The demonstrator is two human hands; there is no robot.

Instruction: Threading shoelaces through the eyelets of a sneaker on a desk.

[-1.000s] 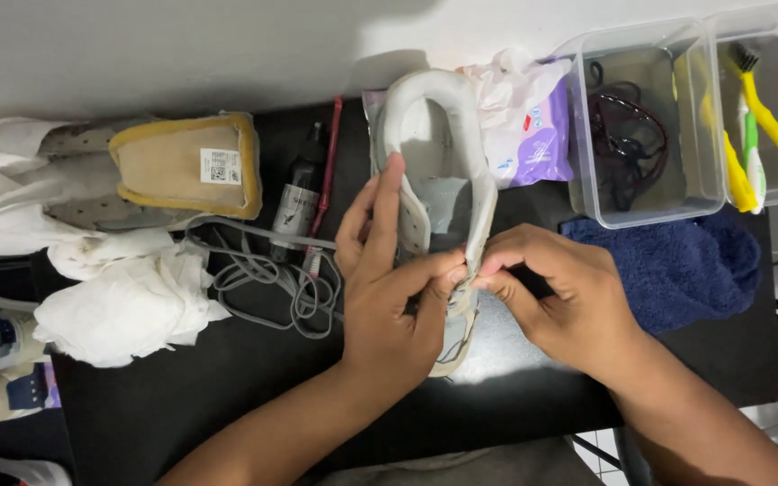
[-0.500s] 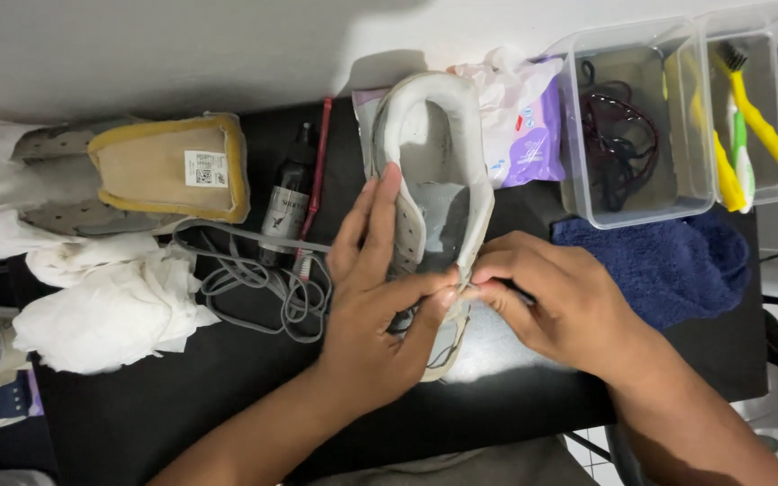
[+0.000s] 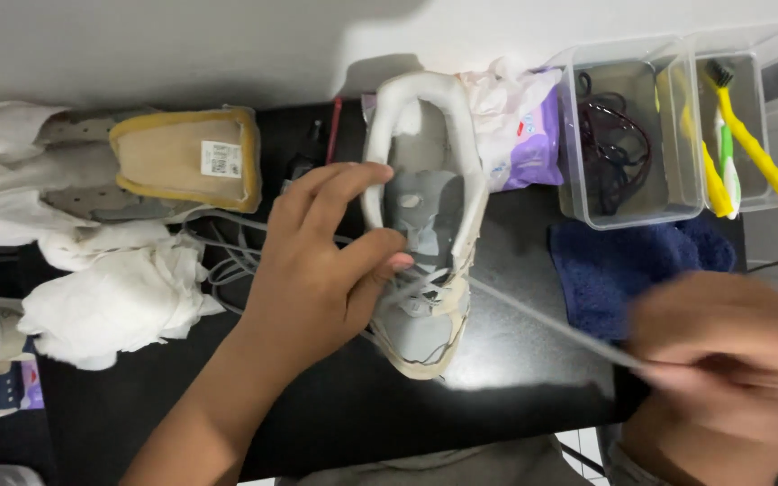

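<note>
Shoe (image 3: 425,261) lies pinned on the black counter (image 3: 515,360) under the left hand (image 3: 317,270), its grip pinching the upper, bracing while the blurred right hand (image 3: 722,360) pinches its lace (image 3: 551,324) taut

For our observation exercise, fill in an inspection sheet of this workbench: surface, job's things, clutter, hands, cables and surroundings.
Surface: black tabletop, partly covered.
Job's things: grey and white shoe lying upside-in-view, opening up; white lace drawn taut from it to the right.
Clutter: crumpled tissues, second shoe on its side, wipes pack, blue cloth, clear tubs with brushes.
Hands: left hand grips the shoe's side; right hand, blurred, pulls the lace.
Cables: loose grey cords beside the tissues.
Surroundings: pale wall behind.
</note>
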